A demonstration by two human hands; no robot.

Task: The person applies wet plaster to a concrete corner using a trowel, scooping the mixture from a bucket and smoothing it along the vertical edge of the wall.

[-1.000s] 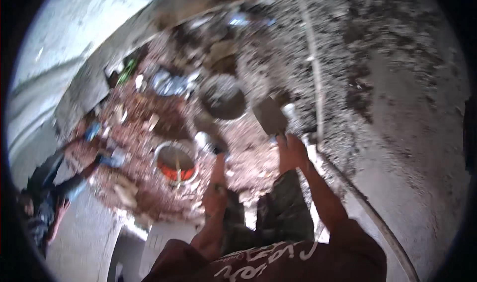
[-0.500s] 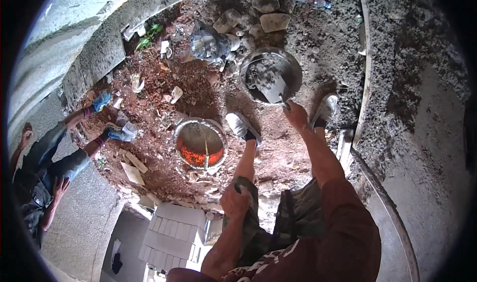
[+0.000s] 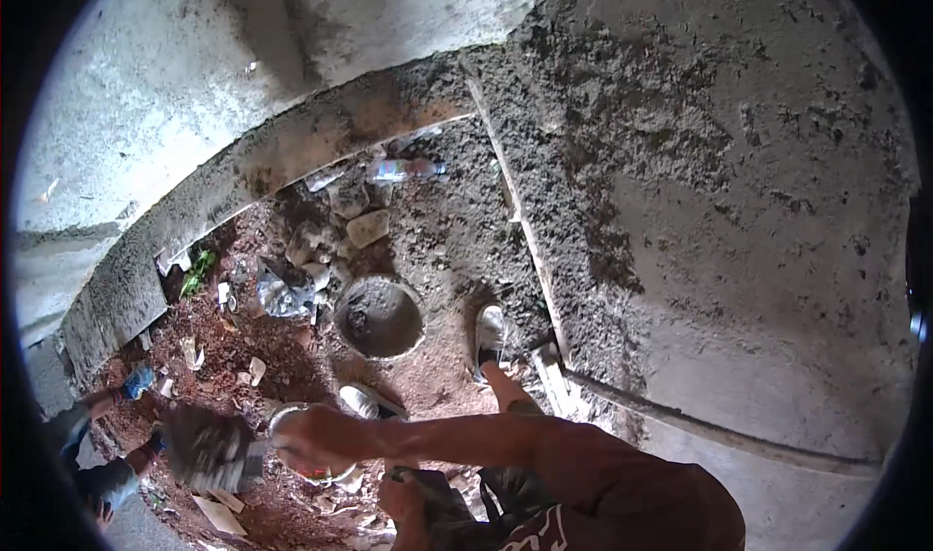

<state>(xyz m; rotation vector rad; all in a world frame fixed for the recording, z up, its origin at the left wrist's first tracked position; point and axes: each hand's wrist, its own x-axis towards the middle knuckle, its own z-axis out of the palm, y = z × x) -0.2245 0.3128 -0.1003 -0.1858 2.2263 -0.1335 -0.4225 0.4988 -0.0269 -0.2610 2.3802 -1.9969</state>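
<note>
Your right hand (image 3: 306, 434) grips trowel (image 3: 209, 446), mortar-loaded, swung left; left hand (image 3: 400, 498) clutches dark cloth (image 3: 437, 498). Next likely: carry load to wall (image 3: 758, 211).

Pan (image 3: 378, 316): grey mortar. Ground (image 3: 292, 357): reddish-brown. Wall (image 3: 739, 211): mottled grey plaster. Sleeve (image 3: 622, 473): rust-red. Shoe (image 3: 489, 329): whitish. Trowel (image 3: 209, 446): grey.

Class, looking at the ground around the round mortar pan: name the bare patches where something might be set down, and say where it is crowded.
Bare reddish dirt lies between the mortar pan and the person's shoe. Grey mortar-strewn ground between the pan and the plastic bottle also looks free. Left of the pan, stones, a crumpled bag and paper scraps crowd it.
</note>
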